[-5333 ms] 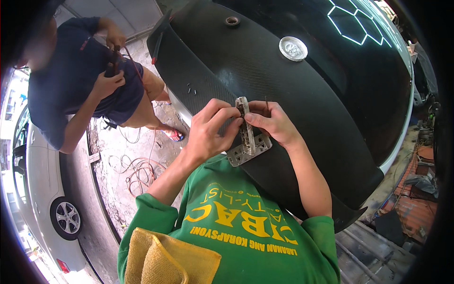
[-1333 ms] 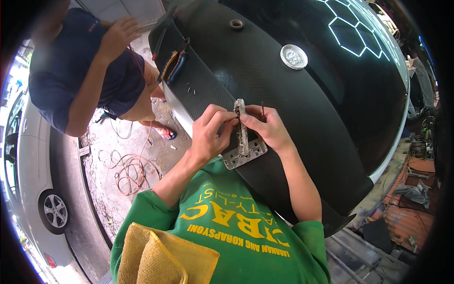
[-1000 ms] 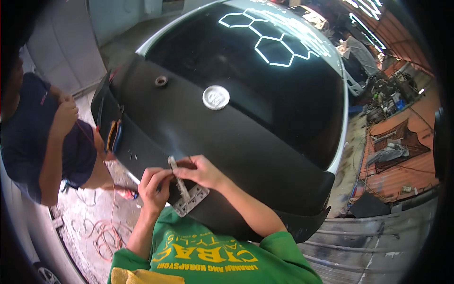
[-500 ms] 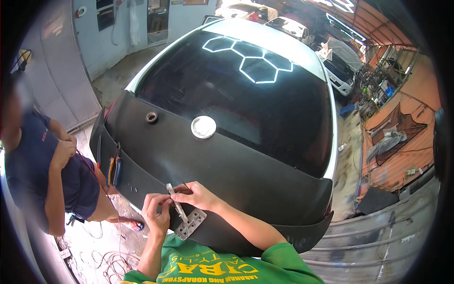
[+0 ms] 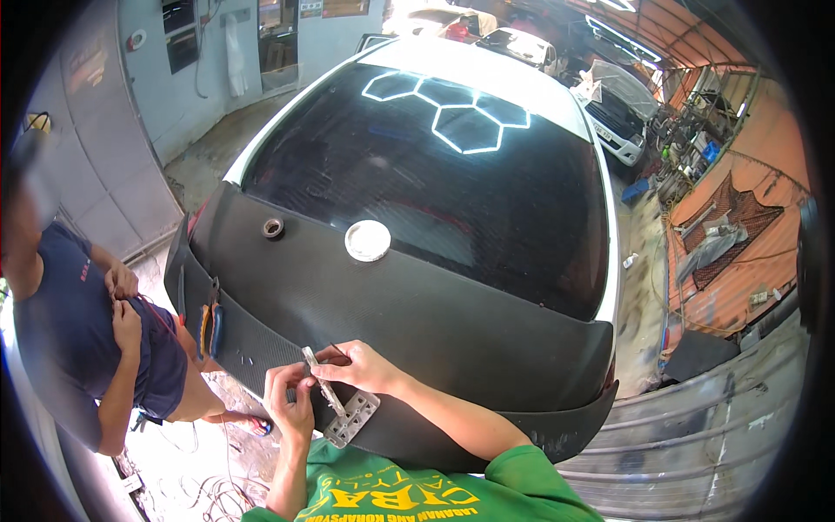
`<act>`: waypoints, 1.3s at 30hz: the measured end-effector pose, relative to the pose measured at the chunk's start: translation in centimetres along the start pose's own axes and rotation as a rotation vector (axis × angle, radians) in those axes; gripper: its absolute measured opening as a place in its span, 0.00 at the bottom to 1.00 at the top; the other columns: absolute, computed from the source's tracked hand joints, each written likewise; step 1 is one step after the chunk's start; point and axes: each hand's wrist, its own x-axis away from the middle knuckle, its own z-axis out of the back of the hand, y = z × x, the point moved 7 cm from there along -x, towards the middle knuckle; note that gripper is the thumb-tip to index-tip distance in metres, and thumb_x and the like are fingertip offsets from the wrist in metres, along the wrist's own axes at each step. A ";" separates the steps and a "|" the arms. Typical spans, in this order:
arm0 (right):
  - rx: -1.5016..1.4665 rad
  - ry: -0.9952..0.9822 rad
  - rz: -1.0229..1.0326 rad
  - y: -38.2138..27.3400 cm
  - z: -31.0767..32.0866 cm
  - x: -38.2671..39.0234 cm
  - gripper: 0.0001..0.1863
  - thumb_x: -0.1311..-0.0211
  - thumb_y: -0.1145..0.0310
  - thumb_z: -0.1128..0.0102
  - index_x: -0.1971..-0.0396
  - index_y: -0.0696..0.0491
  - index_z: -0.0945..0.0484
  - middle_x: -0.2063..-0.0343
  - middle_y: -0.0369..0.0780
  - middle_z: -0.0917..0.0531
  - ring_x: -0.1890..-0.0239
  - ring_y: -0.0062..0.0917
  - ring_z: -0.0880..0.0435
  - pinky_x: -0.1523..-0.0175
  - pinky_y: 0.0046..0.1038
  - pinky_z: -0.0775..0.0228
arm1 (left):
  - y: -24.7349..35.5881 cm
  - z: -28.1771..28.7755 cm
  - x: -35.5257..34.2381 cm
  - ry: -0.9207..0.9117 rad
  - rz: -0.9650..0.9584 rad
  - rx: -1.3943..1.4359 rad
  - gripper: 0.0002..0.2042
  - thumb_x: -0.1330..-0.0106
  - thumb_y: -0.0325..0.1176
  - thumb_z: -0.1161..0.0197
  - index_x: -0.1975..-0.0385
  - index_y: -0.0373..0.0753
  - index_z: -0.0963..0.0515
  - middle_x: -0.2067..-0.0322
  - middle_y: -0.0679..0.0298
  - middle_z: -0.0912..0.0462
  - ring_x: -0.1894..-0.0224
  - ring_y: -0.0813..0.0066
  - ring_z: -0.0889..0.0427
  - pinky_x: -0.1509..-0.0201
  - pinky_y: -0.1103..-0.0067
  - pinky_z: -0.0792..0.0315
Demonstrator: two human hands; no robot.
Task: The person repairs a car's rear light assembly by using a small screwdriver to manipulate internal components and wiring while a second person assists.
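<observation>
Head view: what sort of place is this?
Likely a car repair or body shop: pliers lie on a car's dark trunk lid, another car beyond seems to have its hood up, and cluttered gear sits along the right.

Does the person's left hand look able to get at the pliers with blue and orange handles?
Probably yes: only small, pale, slender pieces seem to lie between the left hand and the pliers, though its fingers are busy at the narrow, whitish metal bar.
</observation>
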 end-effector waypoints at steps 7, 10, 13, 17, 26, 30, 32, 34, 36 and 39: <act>0.017 0.003 -0.008 -0.3 -0.1 0.1 0.22 0.32 0.56 0.30 0.53 0.62 0.16 0.60 0.39 0.11 0.56 0.17 0.15 0.49 0.23 0.24 | -0.2 0.0 0.3 -0.044 -0.104 -0.086 0.05 0.39 0.19 0.33 0.65 0.34 0.19 0.68 0.57 0.19 0.66 0.62 0.19 0.62 0.71 0.25; 0.079 0.016 0.009 -0.8 -0.1 0.2 0.23 0.31 0.56 0.31 0.51 0.62 0.16 0.59 0.39 0.11 0.56 0.17 0.15 0.48 0.24 0.23 | -0.6 -0.2 0.4 -0.048 -0.080 -0.099 0.04 0.39 0.19 0.33 0.67 0.34 0.20 0.68 0.57 0.19 0.66 0.61 0.19 0.61 0.71 0.25; 0.141 0.004 0.008 -1.2 0.0 0.3 0.23 0.30 0.57 0.32 0.47 0.63 0.18 0.58 0.39 0.11 0.55 0.17 0.15 0.46 0.23 0.23 | -0.7 -0.2 0.4 -0.058 -0.058 -0.099 0.04 0.39 0.19 0.33 0.67 0.34 0.21 0.68 0.57 0.20 0.66 0.61 0.19 0.61 0.70 0.25; 0.133 0.015 0.023 -1.5 -0.1 0.3 0.23 0.31 0.55 0.31 0.51 0.62 0.16 0.60 0.39 0.11 0.56 0.18 0.15 0.48 0.24 0.23 | -0.2 0.0 0.4 -0.026 -0.071 -0.053 0.07 0.41 0.17 0.32 0.65 0.34 0.19 0.68 0.57 0.19 0.67 0.62 0.19 0.61 0.71 0.24; 0.121 0.019 0.030 -0.4 0.1 0.1 0.24 0.32 0.53 0.31 0.53 0.62 0.15 0.60 0.40 0.11 0.57 0.19 0.15 0.48 0.26 0.23 | -0.6 0.1 0.5 -0.032 -0.084 -0.089 0.07 0.42 0.15 0.33 0.67 0.33 0.18 0.68 0.59 0.19 0.66 0.66 0.18 0.61 0.74 0.25; 0.154 0.027 0.025 -0.5 0.1 0.1 0.25 0.32 0.52 0.31 0.52 0.62 0.15 0.59 0.41 0.10 0.56 0.20 0.14 0.48 0.26 0.23 | -0.7 0.0 0.4 -0.039 -0.051 -0.081 0.06 0.41 0.15 0.34 0.67 0.33 0.19 0.68 0.60 0.20 0.66 0.68 0.19 0.61 0.76 0.26; 0.129 0.025 0.031 -0.8 0.1 0.2 0.26 0.33 0.52 0.31 0.52 0.62 0.15 0.59 0.41 0.10 0.55 0.20 0.14 0.47 0.26 0.23 | 0.0 -0.2 0.4 -0.011 -0.016 -0.008 0.06 0.40 0.15 0.34 0.67 0.32 0.19 0.68 0.60 0.20 0.66 0.69 0.20 0.61 0.76 0.26; 0.099 0.021 0.029 -0.8 0.1 0.2 0.26 0.33 0.52 0.31 0.52 0.63 0.16 0.59 0.41 0.10 0.55 0.20 0.14 0.47 0.26 0.23 | 0.4 -0.2 0.2 -0.011 -0.045 -0.003 0.05 0.40 0.16 0.34 0.67 0.32 0.20 0.68 0.60 0.20 0.67 0.69 0.20 0.61 0.76 0.27; 0.066 0.017 0.018 -0.5 0.2 0.2 0.26 0.33 0.52 0.31 0.51 0.63 0.16 0.59 0.41 0.10 0.55 0.20 0.14 0.47 0.26 0.23 | 0.8 -0.3 0.0 -0.039 -0.138 -0.068 0.05 0.39 0.16 0.35 0.67 0.32 0.20 0.68 0.60 0.20 0.67 0.69 0.20 0.62 0.76 0.27; 0.128 0.038 0.036 -0.5 0.2 0.1 0.26 0.33 0.53 0.31 0.51 0.63 0.16 0.59 0.41 0.10 0.55 0.20 0.14 0.47 0.26 0.23 | 0.3 -0.3 0.2 -0.039 -0.040 -0.055 0.04 0.39 0.16 0.35 0.68 0.33 0.21 0.69 0.60 0.21 0.68 0.69 0.21 0.62 0.76 0.27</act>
